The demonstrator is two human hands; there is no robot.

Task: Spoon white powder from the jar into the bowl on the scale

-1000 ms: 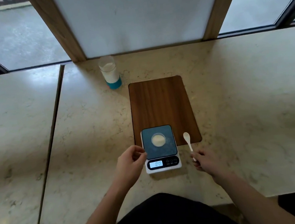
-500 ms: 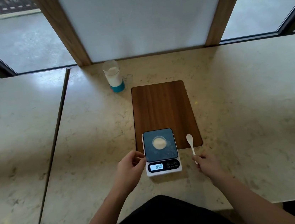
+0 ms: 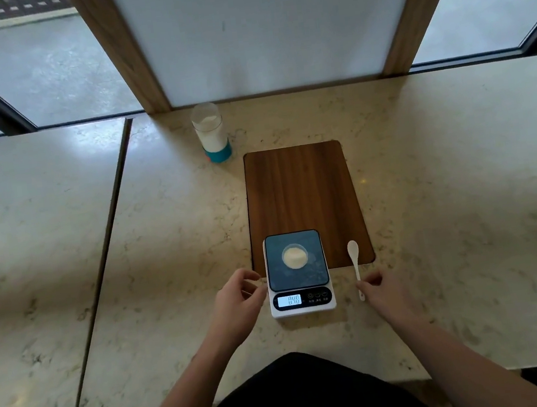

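A small clear bowl [image 3: 295, 257] with a mound of white powder sits on the dark platform of a white digital scale [image 3: 298, 275], whose display is lit. A clear jar [image 3: 211, 132] with white powder and a teal base stands upright far back, left of the scale. A white spoon [image 3: 355, 262] lies right of the scale, its scoop on the wooden mat [image 3: 299, 192]. My right hand [image 3: 384, 294] has thumb and fingertip pinched at the spoon's handle. My left hand [image 3: 239, 303] hovers at the scale's left edge, fingers loosely curled and holding nothing.
The marble-look table [image 3: 462, 196] ends in a front edge close to my body. A seam [image 3: 109, 239] separates it from a second table on the left. A wood-framed panel [image 3: 256, 29] and windows stand behind the jar.
The camera view shifted slightly, so the scene slid down in the frame. Both hands, the spoon and the scale keep the same places relative to each other.
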